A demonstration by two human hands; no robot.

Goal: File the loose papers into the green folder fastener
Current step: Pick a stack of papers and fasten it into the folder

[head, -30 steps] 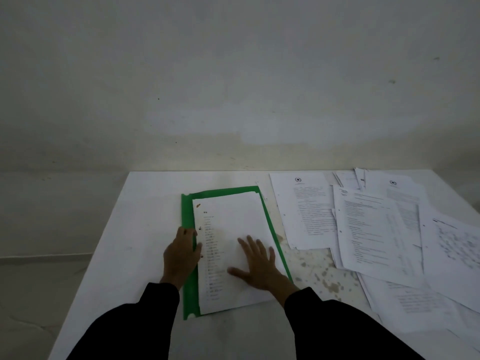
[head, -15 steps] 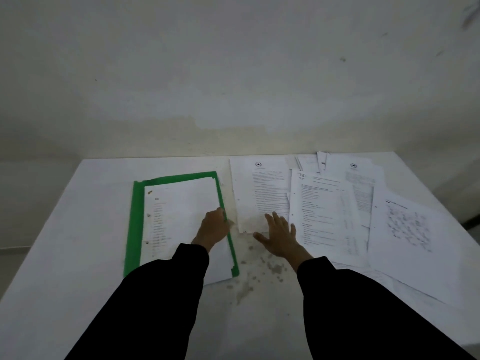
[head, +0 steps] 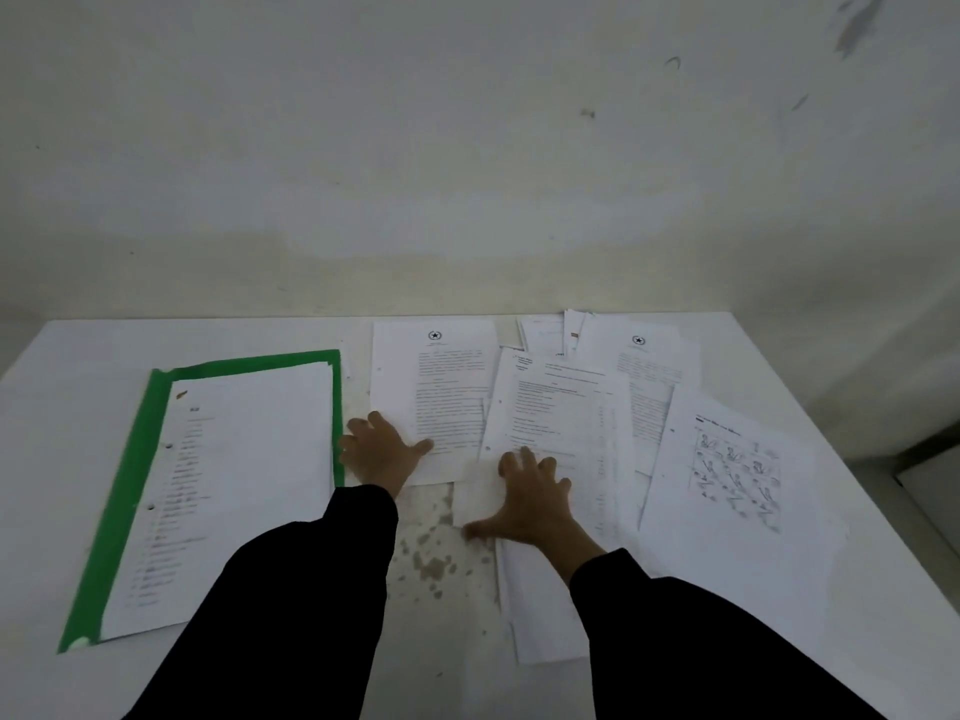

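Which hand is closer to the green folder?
Left. The left hand lies right beside the green folder, at its right edge, with its fingers on a starred sheet. The right hand is farther right, spread flat on the loose papers.

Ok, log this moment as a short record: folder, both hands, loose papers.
green folder: open flat on the table, left side, filed stack lying in it
left hand: fingers spread, touching the near left corner of the emblem sheet
right hand: spread flat on the loose papers
loose papers: overlapping, right of the folder, unfiled
stained patch: between the arms
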